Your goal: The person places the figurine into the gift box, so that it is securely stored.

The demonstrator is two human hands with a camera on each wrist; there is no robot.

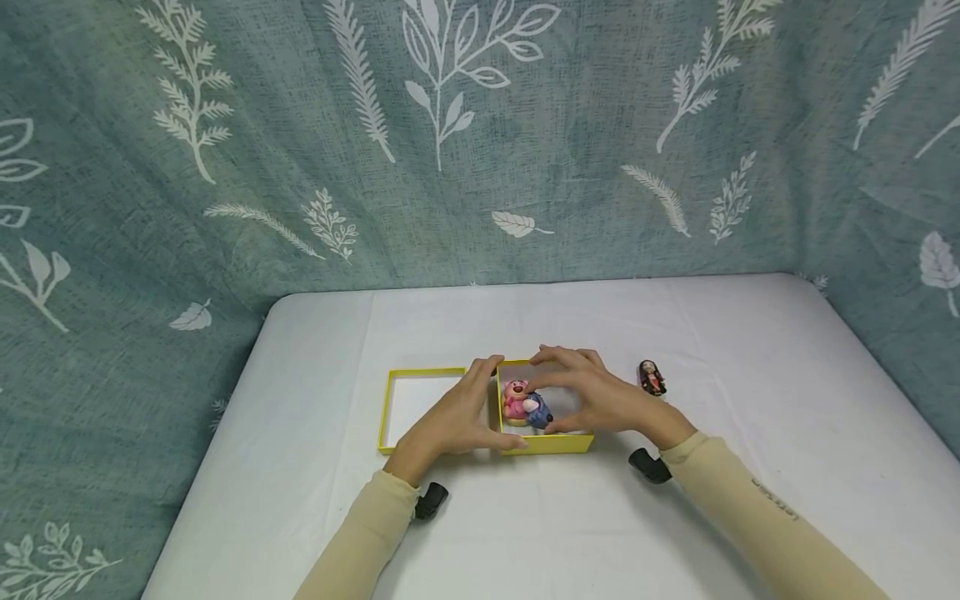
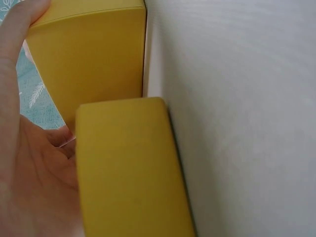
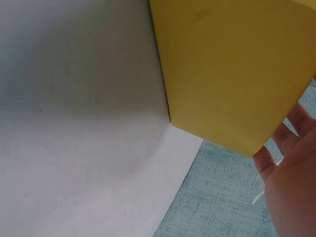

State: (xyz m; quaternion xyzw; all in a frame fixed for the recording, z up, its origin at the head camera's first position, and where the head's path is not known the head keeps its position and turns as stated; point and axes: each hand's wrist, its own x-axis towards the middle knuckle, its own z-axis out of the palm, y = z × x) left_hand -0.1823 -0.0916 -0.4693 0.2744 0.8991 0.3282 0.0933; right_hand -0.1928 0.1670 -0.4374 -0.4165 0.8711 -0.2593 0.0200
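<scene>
A yellow box (image 1: 555, 445) with a white inside stands open on the table. At its left end lie a pink figure (image 1: 514, 402) and a blue figure (image 1: 537, 412), side by side. The left hand (image 1: 459, 417) grips the box at its left end, thumb on the front wall and fingers at the back corner. Over the box, the right hand (image 1: 592, 393) curls its thumb and fingers round the blue figure. In the left wrist view the box (image 2: 94, 54) shows between thumb and fingers; the right wrist view shows its outer wall (image 3: 237, 69) beside the right hand (image 3: 296, 173).
A shallow yellow-edged lid (image 1: 386, 412) with a white inside lies left of the box, close to the left hand. A small dark-haired figure (image 1: 652, 378) in black and red is to the right, behind the right wrist. Patterned green cloth (image 1: 465, 208) hangs behind the white table.
</scene>
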